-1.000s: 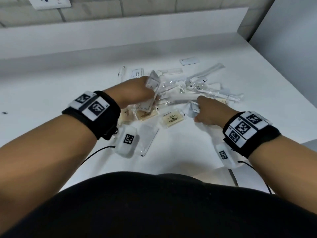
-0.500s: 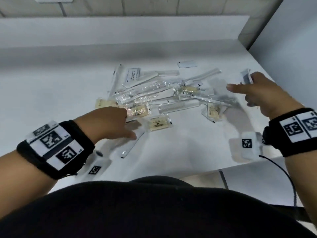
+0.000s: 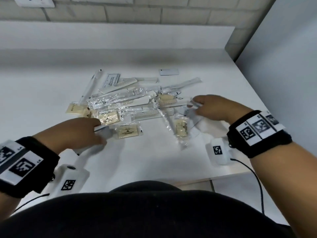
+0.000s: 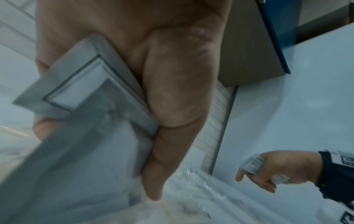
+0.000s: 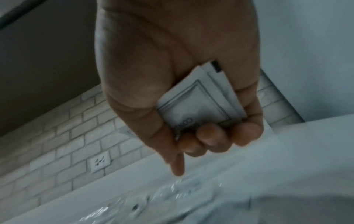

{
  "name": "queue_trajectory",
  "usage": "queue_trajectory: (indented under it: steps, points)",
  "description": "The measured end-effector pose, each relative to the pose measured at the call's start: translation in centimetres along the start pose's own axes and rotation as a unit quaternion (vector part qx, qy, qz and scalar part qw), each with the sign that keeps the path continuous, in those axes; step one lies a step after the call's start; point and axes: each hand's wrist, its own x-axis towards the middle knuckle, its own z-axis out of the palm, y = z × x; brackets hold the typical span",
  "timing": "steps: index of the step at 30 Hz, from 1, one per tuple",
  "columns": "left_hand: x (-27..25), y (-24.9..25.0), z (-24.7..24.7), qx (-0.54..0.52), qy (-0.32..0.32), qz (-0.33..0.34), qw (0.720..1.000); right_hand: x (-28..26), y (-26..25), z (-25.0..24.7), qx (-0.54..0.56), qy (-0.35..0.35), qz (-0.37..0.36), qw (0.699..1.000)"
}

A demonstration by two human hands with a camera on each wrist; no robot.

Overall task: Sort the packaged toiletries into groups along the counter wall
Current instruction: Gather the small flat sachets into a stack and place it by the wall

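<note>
A heap of packaged toiletries (image 3: 130,103) lies mid-counter: wrapped combs (image 3: 145,115), toothbrushes (image 3: 89,86) and yellowish soap packets (image 3: 127,131). My left hand (image 3: 98,133) is at the heap's near left edge and grips a few flat white sachets (image 4: 91,97) between thumb and fingers. At the heap's right edge my right hand (image 3: 195,105) grips a small stack of white sachets (image 5: 199,103) in its curled fingers, with the index finger pointing out toward the heap. Those sachets (image 4: 250,165) also show in the left wrist view.
A lone white sachet (image 3: 169,72) lies behind the heap, and a printed sachet (image 3: 111,80) sits at its back left. A white upstand (image 3: 120,36) and tiled wall with a socket (image 3: 34,1) close the back. A grey panel (image 3: 283,48) stands on the right. The counter's front edge (image 3: 228,175) is near.
My right hand has come back down and left from the raised far-right spot to the heap's right edge, still holding sachets. My left hand stays at the near left edge with its sachets.
</note>
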Motion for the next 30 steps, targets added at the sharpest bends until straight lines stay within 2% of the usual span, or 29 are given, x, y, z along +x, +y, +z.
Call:
queue_trajectory:
  steps: [2, 4, 6, 7, 10, 11, 14, 18, 21, 23, 25, 30]
  points:
    - [-0.4, 0.0, -0.7, -0.059, 0.012, -0.01, 0.998, 0.1, 1.3, -1.2, -0.041, 0.012, 0.022, 0.999]
    - [-0.6, 0.4, -1.3, -0.127, 0.024, -0.025, 0.991, 0.1, 2.0, -1.0, -0.095, -0.048, 0.009, 0.994]
    - [-0.4, 1.2, -1.6, -0.175, 0.037, -0.025, 0.984, -0.1, 1.7, 0.1, -0.075, -0.122, -0.028, 0.989]
    - [-0.2, 1.8, -1.7, -0.196, 0.042, -0.019, 0.979, -0.1, 1.6, 0.3, -0.053, -0.133, -0.047, 0.989]
    - [0.5, 3.8, -1.5, -0.253, 0.053, 0.012, 0.966, 1.2, 2.0, -0.6, -0.019, -0.066, -0.07, 0.995]
    - [0.8, 4.3, -1.4, -0.253, 0.058, 0.023, 0.966, 1.9, 2.3, -1.0, -0.026, -0.058, -0.065, 0.996]
    - [1.8, 5.4, -1.5, -0.211, 0.067, 0.042, 0.974, 3.6, 2.9, -1.5, -0.08, -0.09, -0.037, 0.992]
    - [3.5, 6.6, -2.4, -0.18, 0.111, 0.069, 0.975, 5.9, 4.3, -2.7, -0.07, -0.018, -0.032, 0.997]
    - [4.7, 7.4, -3.2, -0.166, 0.141, 0.085, 0.972, 5.0, 4.7, -2.8, -0.085, 0.002, -0.079, 0.993]
    - [5.5, 7.8, -3.4, -0.151, 0.145, 0.086, 0.974, 3.5, 4.0, -1.2, -0.095, -0.024, -0.138, 0.986]
    - [6.3, 7.8, -3.4, -0.145, 0.143, 0.08, 0.976, 2.5, 3.3, 0.8, -0.172, -0.043, -0.182, 0.967]
    - [7.4, 6.1, -4.1, -0.158, 0.138, 0.031, 0.977, 4.5, 3.5, 0.8, -0.249, -0.017, -0.158, 0.955]
